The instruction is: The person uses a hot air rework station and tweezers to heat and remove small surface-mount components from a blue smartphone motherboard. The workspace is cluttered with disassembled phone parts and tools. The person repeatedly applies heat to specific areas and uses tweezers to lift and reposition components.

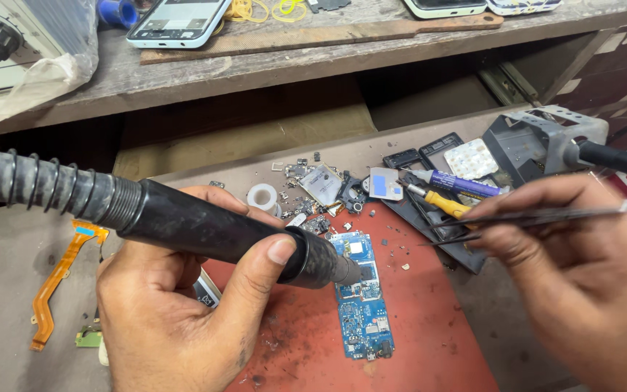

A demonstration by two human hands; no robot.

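Two tools are in use over the blue circuit board (363, 305), which lies flat on the red mat (429, 341) on the surface. The left hand (175, 305) is closed around the black hot-air handpiece (212, 229), its nozzle just above the board's upper end; the right hand (582, 268) is pinched on fine tweezers (531, 216), tips clear of the board. The nozzle is best kept off the board and moving, with the tweezers brought in low and steady.

Two bare hands only. Left hand (175, 305) near left: no glove, no ring, no sleeve in view, short trimmed thumbnail, dark grime smudged on knuckles and thumb base. Right hand (582, 276) near right: bare too, slightly blurred, possibly grimy as well, wrist cut off by frame edge.
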